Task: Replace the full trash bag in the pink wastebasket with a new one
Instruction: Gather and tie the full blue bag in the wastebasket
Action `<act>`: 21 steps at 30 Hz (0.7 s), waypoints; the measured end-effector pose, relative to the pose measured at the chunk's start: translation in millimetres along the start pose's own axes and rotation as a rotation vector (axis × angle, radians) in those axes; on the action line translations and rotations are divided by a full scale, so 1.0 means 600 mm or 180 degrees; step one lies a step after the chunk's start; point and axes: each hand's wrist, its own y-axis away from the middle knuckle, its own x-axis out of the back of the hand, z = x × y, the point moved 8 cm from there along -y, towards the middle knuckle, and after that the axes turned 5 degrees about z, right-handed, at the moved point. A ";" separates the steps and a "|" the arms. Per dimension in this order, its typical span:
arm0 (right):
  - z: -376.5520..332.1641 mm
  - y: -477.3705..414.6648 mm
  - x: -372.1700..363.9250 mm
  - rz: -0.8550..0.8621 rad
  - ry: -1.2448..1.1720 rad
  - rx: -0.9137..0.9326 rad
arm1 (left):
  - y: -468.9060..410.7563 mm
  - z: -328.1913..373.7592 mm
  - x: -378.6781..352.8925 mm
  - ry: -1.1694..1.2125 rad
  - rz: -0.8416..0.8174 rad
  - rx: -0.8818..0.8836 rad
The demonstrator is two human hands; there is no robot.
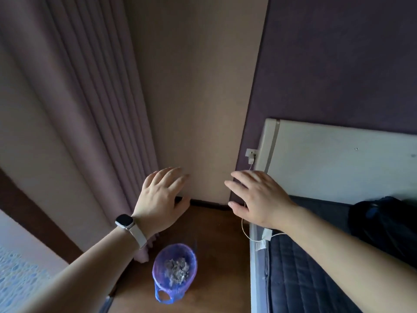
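1. Both hands are empty and held out in front, palms down. The left hand, which wears a watch at the wrist, has its fingers spread wide. The right hand is likewise flat and open, touching nothing.
2. The wastebasket stands on the wooden floor, between the curtain at its 10 o'clock and the bed at its 3 o'clock.
3. It is lined with a bluish-purple trash bag folded over the rim. Grey crumpled waste lies inside.
4. The relation that matters: the basket lies almost straight at 6 o'clock from the left hand, and at about 7 to 8 o'clock from the right hand. Both hands are well apart from it, and the left appears the nearer.
5. The mouth looks oval, its long axis running roughly 12 to 6.
6. A bag handle loop hangs off the rim at 7 o'clock, toward the person.
7. Judgement: nothing of the task is done yet. The next move likely calls for bringing both hands down and back to gather the bag's edges, with that loop the handiest grip.
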 end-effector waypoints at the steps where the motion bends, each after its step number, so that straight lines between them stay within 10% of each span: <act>1: 0.011 -0.026 -0.010 -0.0022 0.0011 -0.0005 | -0.017 -0.016 -0.016 0.0029 0.0014 -0.0010; 21: -0.168 -0.424 -0.234 -0.0121 -0.0834 0.1681 | 0.067 -0.347 -0.088 -0.0834 -0.0178 0.1671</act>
